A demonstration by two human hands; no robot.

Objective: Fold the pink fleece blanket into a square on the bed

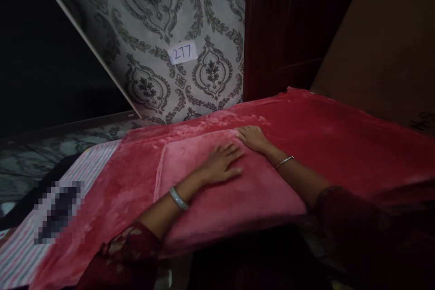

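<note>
A pink plush fabric piece (pixel 258 195), folded into a thick flat square, lies in front of me on a larger red plush blanket (pixel 322 131). My left hand (pixel 222 163) rests over the middle of the folded piece with its fingers spread, slightly blurred. At the far right corner of the fold, my right hand (pixel 250 137) lies with its fingers stretched over the edge. Neither hand grasps anything that I can see. The near side of the folded piece falls into shadow.
A striped cloth (pixel 98 158) shows at the left, with a pixelated dark patch (pixel 59 213) on it. Behind stands a patterned wall (pixel 210 18) bearing a paper label (pixel 183 52) marked 277. A dark red glossy panel (pixel 268 31) and a brown surface (pixel 384 45) border the right.
</note>
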